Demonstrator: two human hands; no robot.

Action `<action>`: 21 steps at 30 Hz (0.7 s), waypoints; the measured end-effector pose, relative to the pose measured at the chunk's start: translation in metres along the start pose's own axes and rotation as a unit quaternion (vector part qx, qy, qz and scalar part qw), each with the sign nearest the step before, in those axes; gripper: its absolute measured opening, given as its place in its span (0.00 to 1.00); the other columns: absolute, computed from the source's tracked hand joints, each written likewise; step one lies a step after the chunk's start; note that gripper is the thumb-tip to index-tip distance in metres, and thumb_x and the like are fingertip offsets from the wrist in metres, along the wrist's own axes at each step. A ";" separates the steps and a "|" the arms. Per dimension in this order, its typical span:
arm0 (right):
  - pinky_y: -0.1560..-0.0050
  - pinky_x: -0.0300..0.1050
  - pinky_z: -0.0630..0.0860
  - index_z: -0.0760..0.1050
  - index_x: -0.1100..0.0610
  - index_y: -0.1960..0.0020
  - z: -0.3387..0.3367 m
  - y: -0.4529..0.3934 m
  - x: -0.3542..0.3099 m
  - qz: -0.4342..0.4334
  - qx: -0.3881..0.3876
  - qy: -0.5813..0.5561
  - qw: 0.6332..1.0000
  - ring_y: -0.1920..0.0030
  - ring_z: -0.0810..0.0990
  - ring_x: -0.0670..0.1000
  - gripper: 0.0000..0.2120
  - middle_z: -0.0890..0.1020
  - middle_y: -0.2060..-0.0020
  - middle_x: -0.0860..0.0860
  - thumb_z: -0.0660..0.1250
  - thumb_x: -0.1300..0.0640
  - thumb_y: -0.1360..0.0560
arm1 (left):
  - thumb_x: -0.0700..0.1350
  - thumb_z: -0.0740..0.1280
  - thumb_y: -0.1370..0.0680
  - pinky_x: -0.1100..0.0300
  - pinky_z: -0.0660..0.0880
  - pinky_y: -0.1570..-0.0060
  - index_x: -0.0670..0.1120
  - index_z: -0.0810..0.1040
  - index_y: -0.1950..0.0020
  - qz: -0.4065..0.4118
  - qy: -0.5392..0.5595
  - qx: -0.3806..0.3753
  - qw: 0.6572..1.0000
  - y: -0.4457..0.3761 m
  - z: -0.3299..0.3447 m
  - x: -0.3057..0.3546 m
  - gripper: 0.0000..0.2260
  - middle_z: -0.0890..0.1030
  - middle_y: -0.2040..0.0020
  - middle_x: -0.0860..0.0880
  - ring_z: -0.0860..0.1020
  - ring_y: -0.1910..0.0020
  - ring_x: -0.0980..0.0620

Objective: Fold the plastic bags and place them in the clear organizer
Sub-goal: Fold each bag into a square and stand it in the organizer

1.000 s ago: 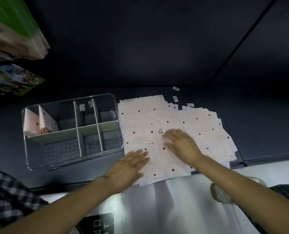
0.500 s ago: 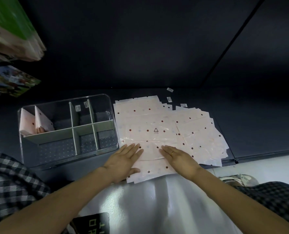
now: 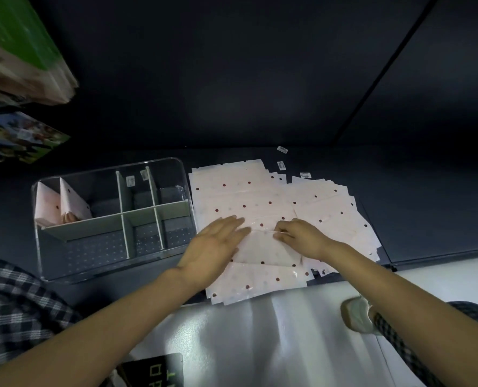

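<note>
A spread pile of pale pink plastic bags with red dots point(image 3: 260, 196) lies on the dark table. The top bag point(image 3: 263, 247) is doubled over near the front, its fold edge running between my hands. My left hand point(image 3: 215, 247) lies flat on that bag with straight fingers. My right hand point(image 3: 302, 237) has its fingers curled and pinches the folded edge. The clear organizer point(image 3: 40, 247) stands left of the pile. Two folded bags point(image 3: 61, 205) stand upright in its back left compartment.
Small white labels point(image 3: 282, 164) lie behind the pile. Green and picture-printed packs point(image 3: 22, 135) hang at the upper left. A white surface point(image 3: 260, 331) lies in front of the table edge, with a shoe point(image 3: 356, 317) at the right.
Both hands moved away from me over the pile. The near part of the top bag has been brought over onto itself, and my right hand went from flat to pinching the fold.
</note>
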State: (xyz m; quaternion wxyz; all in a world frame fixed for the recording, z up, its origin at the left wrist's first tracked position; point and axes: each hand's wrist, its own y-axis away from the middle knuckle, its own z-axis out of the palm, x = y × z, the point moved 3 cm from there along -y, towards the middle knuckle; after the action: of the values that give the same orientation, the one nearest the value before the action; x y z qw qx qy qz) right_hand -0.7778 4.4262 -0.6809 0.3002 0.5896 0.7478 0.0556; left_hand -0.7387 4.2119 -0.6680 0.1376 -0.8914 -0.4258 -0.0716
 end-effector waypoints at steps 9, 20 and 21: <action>0.29 0.43 0.58 0.64 0.59 0.28 0.049 0.007 -0.030 -0.053 0.212 0.048 0.975 0.30 0.65 0.54 0.21 0.68 0.30 0.56 0.57 0.55 0.19 | 0.61 0.50 0.20 0.54 0.31 0.28 0.50 0.36 0.23 -0.018 -0.037 -0.235 0.971 0.021 0.065 0.002 0.33 0.30 0.26 0.46 0.28 0.28 0.46; 0.27 0.39 0.35 0.41 0.54 0.24 0.105 0.006 -0.028 -0.010 0.180 0.000 0.984 0.25 0.39 0.43 0.28 0.45 0.25 0.46 0.46 0.46 0.18 | 0.69 0.44 0.24 0.46 0.30 0.28 0.62 0.33 0.27 -0.003 -0.071 -0.257 0.964 0.018 0.079 -0.011 0.31 0.25 0.30 0.40 0.26 0.30 0.38; 0.27 0.38 0.34 0.40 0.54 0.24 0.103 0.009 -0.019 0.009 0.180 0.009 0.984 0.26 0.38 0.41 0.29 0.43 0.25 0.45 0.44 0.44 0.19 | 0.70 0.44 0.25 0.46 0.31 0.28 0.64 0.31 0.29 -0.004 -0.071 -0.254 0.965 0.018 0.079 -0.013 0.30 0.25 0.30 0.39 0.26 0.30 0.38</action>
State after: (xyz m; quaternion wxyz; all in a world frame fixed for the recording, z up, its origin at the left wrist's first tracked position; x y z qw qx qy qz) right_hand -0.7145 4.3835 -0.7537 0.1815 0.6404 0.7428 -0.0715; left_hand -0.7317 4.2159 -0.7495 -0.1241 -0.8980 -0.4063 -0.1147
